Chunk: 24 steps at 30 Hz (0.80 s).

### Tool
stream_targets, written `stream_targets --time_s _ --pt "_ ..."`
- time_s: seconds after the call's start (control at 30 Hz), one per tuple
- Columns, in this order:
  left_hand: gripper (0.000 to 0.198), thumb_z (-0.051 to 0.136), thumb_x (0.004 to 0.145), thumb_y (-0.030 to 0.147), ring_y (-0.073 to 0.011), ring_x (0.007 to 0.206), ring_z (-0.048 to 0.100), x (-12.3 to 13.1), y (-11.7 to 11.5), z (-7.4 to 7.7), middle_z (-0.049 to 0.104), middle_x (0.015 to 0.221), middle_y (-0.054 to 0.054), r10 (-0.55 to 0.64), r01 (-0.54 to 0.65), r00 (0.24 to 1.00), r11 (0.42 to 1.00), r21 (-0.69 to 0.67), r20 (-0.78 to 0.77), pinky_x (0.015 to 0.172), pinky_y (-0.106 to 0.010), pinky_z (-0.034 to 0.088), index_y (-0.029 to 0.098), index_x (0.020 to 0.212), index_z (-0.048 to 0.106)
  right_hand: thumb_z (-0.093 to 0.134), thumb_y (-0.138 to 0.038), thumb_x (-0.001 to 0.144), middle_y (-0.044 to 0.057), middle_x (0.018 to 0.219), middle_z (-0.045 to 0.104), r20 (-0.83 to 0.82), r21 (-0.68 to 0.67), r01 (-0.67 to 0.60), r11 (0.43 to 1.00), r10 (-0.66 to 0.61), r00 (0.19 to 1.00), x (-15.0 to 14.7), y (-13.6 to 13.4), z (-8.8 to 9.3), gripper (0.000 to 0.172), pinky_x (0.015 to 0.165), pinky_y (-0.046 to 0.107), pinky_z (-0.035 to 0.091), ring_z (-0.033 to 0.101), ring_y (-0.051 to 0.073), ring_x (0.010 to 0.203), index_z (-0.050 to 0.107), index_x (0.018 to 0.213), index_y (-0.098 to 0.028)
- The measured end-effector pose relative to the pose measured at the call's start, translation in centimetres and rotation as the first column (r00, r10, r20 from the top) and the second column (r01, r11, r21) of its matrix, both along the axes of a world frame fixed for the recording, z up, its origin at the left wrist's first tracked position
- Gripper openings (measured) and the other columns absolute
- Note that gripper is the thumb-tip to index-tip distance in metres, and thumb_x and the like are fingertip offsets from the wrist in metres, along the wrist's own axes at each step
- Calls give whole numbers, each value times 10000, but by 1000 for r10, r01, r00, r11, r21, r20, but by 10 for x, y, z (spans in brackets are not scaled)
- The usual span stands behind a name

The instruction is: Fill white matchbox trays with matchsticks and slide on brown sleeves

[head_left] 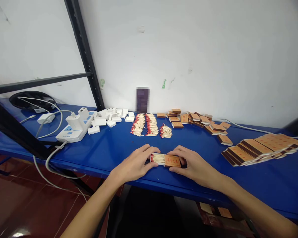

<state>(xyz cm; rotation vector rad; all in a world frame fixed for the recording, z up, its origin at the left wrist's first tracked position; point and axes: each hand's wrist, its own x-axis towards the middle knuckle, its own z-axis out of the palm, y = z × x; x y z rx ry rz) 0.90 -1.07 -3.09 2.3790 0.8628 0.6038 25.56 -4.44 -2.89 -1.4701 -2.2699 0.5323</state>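
Note:
Near the blue table's front edge, a white matchbox tray [159, 159] full of red-tipped matches sits partly inside an orange matchbox sleeve [172, 161] with red characters. Thumb and fingers of my left hand [136, 163] grip the tray's left end, where the red heads lie. My right hand [192, 165] is closed around the sleeve's right end. The left part of the tray shows outside the sleeve. Beyond my hands lie two long rows of matches [152, 125] and a smaller heap of matches [166, 131].
White empty trays [111, 117] are piled at the back left, beside a power strip [75, 127] with cables. Orange matchboxes [201, 119] lie heaped at the back right. Flat sleeves [260, 148] are stacked on the right. A black shelf post [85, 53] rises at left.

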Motion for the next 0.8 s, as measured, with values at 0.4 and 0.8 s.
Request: stream_targets --time_s 0.4,0.8 --pt "210 592 930 283 -154 882 561 -1 1 -3 558 1053 -15 -7 8 999 1000 -12 39 797 -274 444 249 1137 582 725 -407 781 24 959 635 -18 -127 47 991 -50 999 -5 6 10 333 653 306 439 560 175 748 674 1069 -248" --pt "298 668 877 277 -143 840 574 -3 2 -3 585 998 -8 -37 44 993 997 -63 112 797 -279 472 263 1167 604 744 -422 781 1 915 629 -81 -116 1 993 -10 997 -13 2 6 327 629 287 429 528 153 706 659 1049 -255"
